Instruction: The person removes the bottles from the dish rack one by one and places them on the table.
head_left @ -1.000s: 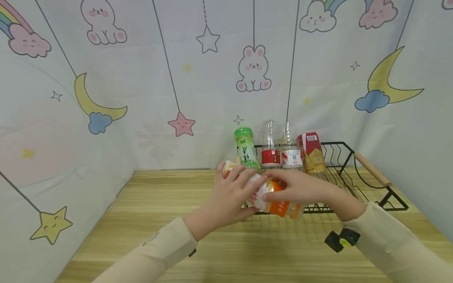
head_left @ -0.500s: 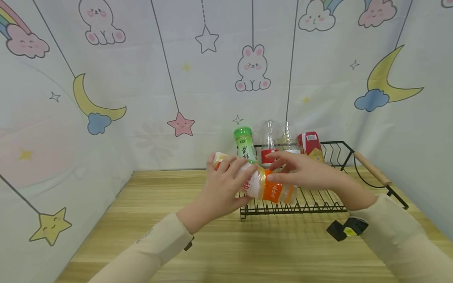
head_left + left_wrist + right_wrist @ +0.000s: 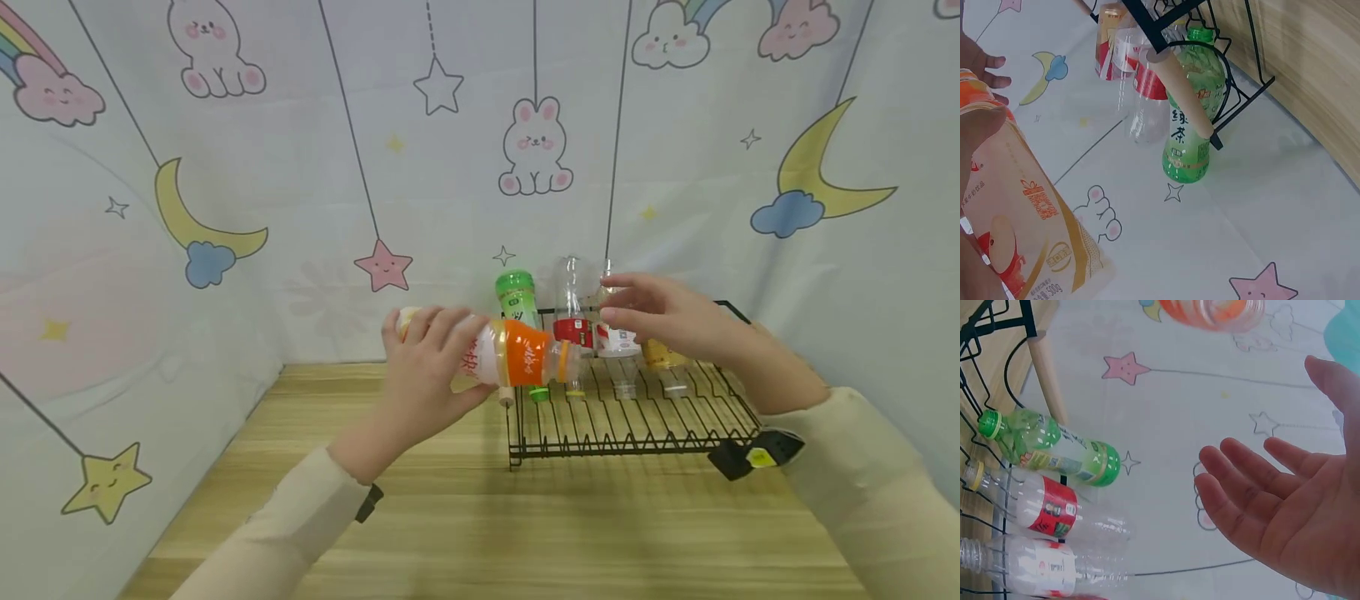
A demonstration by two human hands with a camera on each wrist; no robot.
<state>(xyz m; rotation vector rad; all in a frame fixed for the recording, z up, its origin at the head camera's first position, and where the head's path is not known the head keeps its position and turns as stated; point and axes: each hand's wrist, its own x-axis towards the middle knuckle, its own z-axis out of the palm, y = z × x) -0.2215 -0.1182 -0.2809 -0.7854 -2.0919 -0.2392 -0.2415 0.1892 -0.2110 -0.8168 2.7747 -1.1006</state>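
I find the clear plastic bottle with orange-and-white wrap (image 3: 525, 354) lying sideways midair near the rack's left end, the left hand (image 3: 423, 367) wrapped round its base half. I judge it light, slick, squeezable, surest at mid-body. The right hand (image 3: 667, 321) is released, fingers loose. The black wire rack's (image 3: 637, 451) front rail makes a hard edge; room for moving lies leftward, above the pale wood-grain table (image 3: 450, 533).
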